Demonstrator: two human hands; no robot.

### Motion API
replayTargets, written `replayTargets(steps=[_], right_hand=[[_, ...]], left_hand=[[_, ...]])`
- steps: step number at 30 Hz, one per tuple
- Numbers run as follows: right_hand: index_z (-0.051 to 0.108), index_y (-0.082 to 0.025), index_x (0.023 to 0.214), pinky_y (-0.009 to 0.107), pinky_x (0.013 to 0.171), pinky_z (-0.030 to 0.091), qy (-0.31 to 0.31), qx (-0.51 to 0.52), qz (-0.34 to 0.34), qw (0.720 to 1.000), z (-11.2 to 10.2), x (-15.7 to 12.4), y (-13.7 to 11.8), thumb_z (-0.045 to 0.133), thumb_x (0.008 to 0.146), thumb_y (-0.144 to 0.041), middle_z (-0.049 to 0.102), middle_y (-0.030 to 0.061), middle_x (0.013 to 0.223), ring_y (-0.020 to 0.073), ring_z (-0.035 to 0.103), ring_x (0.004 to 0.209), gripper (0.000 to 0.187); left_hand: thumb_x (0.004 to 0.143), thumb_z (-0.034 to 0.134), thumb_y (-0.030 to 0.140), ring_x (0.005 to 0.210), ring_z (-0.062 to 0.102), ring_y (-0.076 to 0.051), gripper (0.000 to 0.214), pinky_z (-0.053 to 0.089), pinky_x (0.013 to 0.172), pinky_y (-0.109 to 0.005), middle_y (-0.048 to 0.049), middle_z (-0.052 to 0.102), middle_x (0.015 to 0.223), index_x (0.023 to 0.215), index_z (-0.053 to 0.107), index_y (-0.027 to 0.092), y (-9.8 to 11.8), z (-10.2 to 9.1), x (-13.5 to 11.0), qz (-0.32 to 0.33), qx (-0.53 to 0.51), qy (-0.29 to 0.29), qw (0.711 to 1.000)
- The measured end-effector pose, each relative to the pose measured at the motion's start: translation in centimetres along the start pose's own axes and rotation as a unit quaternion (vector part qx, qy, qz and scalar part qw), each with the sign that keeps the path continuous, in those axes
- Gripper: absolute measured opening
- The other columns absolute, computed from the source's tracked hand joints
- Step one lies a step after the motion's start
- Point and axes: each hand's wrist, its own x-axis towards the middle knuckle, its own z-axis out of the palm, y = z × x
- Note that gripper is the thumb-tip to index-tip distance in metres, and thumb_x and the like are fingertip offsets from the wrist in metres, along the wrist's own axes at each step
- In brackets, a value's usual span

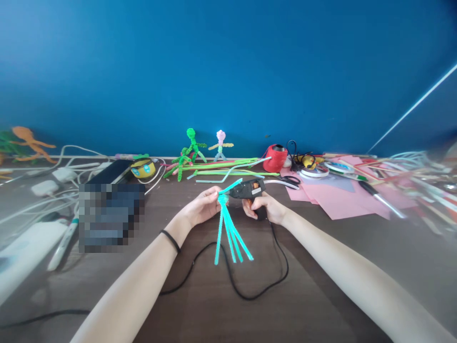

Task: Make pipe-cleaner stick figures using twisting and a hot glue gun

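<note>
My left hand (203, 206) pinches a bundle of turquoise pipe cleaners (228, 231) near its top, with the loose ends hanging down over the brown table (221, 309). My right hand (266, 207) grips the handle of a black glue gun (247, 189). The gun's nozzle points left and meets the top of the bundle beside my left fingertips. The gun's black cord (250, 286) loops across the table towards me.
Green and pastel pipe-cleaner figures (193, 143) stand by the blue wall, with loose green stems (221, 166) in front. A red spool (275, 157), scissors (289, 181), tape rolls and pink paper (339, 200) lie right. Cables, chargers and a blurred-out object (107, 216) lie left.
</note>
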Motion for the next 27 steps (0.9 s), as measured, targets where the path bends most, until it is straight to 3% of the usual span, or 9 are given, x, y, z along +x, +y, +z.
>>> replayTargets(steps=[27], right_hand=[[0.056, -0.01, 0.064, 0.024, 0.043, 0.034, 0.016, -0.009, 0.014, 1.0, -0.03, -0.15, -0.19, 0.046, 0.056, -0.012, 0.058, 0.0035, 0.053, 0.0111, 0.048, 0.042, 0.013]], left_hand=[[0.057, 0.076, 0.027, 0.056, 0.055, -0.01, 0.027, 0.039, 0.055, -0.02, 0.0015, 0.056, 0.057, 0.065, 0.053, 0.015, 0.0, -0.1, 0.12, 0.006, 0.006, -0.016, 1.0]])
